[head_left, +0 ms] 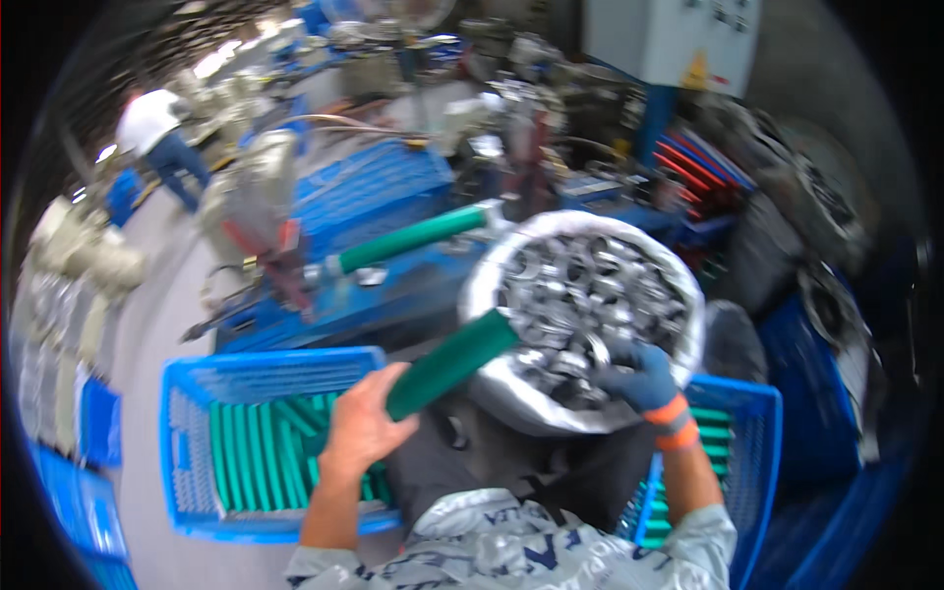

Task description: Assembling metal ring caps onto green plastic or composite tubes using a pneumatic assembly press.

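My left hand, bare, is wrapped around a green tube, tilted up to the right, with a pale metallic band at its far end. My right hand, in a dark glove with an orange cuff, is at the near right side of a round container lined with white sacking. Its fingers close on a shiny metal ring, though blur hides the exact grip. Loose metal rings fill the container. The tube's far end is beside the container's left rim.
Blue crates of green tubes flank my legs. Ahead, another green tube lies across a blue machine bed. A white cabinet stands at the back right. A person in a white top is far left.
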